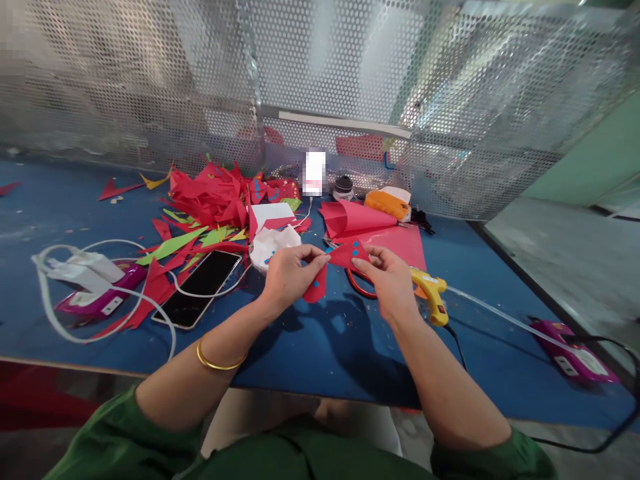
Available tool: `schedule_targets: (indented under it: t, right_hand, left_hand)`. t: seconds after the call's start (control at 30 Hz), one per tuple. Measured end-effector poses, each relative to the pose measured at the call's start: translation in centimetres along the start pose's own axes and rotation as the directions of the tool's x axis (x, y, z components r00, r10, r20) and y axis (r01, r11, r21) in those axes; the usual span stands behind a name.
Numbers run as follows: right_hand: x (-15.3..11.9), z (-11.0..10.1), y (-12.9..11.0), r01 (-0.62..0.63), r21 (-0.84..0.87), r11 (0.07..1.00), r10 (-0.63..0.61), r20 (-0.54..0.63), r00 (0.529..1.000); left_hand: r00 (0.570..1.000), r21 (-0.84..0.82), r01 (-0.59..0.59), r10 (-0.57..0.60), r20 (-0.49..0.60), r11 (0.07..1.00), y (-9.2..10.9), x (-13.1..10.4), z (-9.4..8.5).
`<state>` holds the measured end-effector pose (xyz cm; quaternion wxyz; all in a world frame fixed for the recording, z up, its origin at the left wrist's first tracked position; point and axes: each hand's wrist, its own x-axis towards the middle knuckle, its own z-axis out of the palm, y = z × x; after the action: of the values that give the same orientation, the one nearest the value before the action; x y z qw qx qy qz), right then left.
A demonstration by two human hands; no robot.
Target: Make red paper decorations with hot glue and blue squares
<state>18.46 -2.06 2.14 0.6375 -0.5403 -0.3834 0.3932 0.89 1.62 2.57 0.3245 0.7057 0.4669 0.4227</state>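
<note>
Both hands hold a red piece of paper or felt (344, 255) with small blue dots, raised a little over the table. My left hand (290, 275), wearing a gold bangle, pinches its left end between thumb and fingers; a red flap hangs below that pinch. On the other side, my right hand (393, 283) grips the right end. Just behind my left hand is a white, paper-lined container (267, 245) with blue bits in it. Red-handled scissors (357, 287) lie partly hidden by my right hand. A yellow glue gun (433, 293) with a clear stick rests right of it.
A heap of red scraps (215, 193) with green strips covers the back left. A black phone (203, 290), white chargers and cables (93, 270), and purple power strips (575, 353) lie about. Red sheets (360, 223) and an orange object (387, 203) sit near the perforated metal screen (335, 67).
</note>
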Motion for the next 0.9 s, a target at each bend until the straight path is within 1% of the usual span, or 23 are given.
schedule_targets:
  t: [0.1,0.27,0.33,0.4,0.47,0.53,0.57,0.6,0.63,0.7,0.73,0.77,0.83,0.9]
  right_hand:
    - [0.0,0.0,0.0,0.009,-0.006,1.0,-0.009,-0.032,0.999]
    - [-0.1,0.0,-0.2,-0.043,-0.021,0.999,0.043,0.009,0.999]
    - [0.0,-0.1,-0.1,-0.009,-0.01,1.0,0.009,-0.013,1.0]
    - [0.2,-0.3,0.0,0.057,0.026,0.998,-0.055,-0.083,0.995]
    - [0.5,-0.6,0.0,0.101,0.072,0.992,-0.088,-0.163,0.983]
    - [0.7,-0.8,-0.1,0.122,0.122,0.985,-0.095,-0.21,0.973]
    - [0.8,-0.8,-0.1,0.134,0.146,0.98,-0.099,-0.225,0.969]
    - [0.8,-0.8,-0.2,0.151,0.166,0.975,-0.109,-0.236,0.966]
    - [0.8,-0.8,-0.1,0.168,0.179,0.969,-0.121,-0.246,0.962]
    - [0.7,-0.7,0.0,0.186,0.195,0.963,-0.132,-0.26,0.956]
    - [0.7,-0.6,0.1,0.186,0.197,0.963,-0.131,-0.264,0.956]
    - [0.7,-0.6,0.2,0.185,0.197,0.963,-0.129,-0.265,0.955]
    - [0.7,-0.4,0.4,0.182,0.197,0.963,-0.126,-0.269,0.955]
    - [0.6,-0.4,0.5,0.18,0.199,0.963,-0.122,-0.273,0.954]
  left_hand:
    - [1.0,0.002,-0.007,0.007,-0.002,1.0,-0.1,0.0,0.0]
    - [1.0,0.019,-0.024,0.024,-0.006,1.0,-0.2,0.1,0.0]
    - [0.998,-0.027,-0.054,0.053,-0.026,0.998,0.0,0.1,-0.1]
    - [0.986,-0.081,-0.123,0.113,-0.121,0.989,0.3,0.1,-0.2]
    - [0.953,-0.105,-0.17,0.137,-0.271,0.98,0.5,0.1,-0.3]
    - [0.917,-0.146,-0.157,0.089,-0.39,0.977,0.5,0.0,-0.2]
    - [0.91,-0.189,-0.14,0.051,-0.411,0.972,0.4,0.0,-0.1]
    - [0.915,-0.244,-0.122,0.014,-0.403,0.962,0.3,-0.1,0.1]
    - [0.929,-0.3,-0.097,-0.022,-0.369,0.949,0.2,-0.2,0.3]
    - [0.962,-0.396,-0.014,-0.095,-0.254,0.918,0.0,-0.3,0.8]
    - [0.971,-0.43,0.046,-0.14,-0.191,0.902,0.0,-0.4,1.0]
    - [0.973,-0.456,0.11,-0.19,-0.133,0.883,0.0,-0.4,1.2]
    - [0.962,-0.495,0.222,-0.273,-0.032,0.84,0.1,-0.5,1.5]
    - [0.945,-0.531,0.296,-0.324,0.042,0.794,0.2,-0.5,1.6]
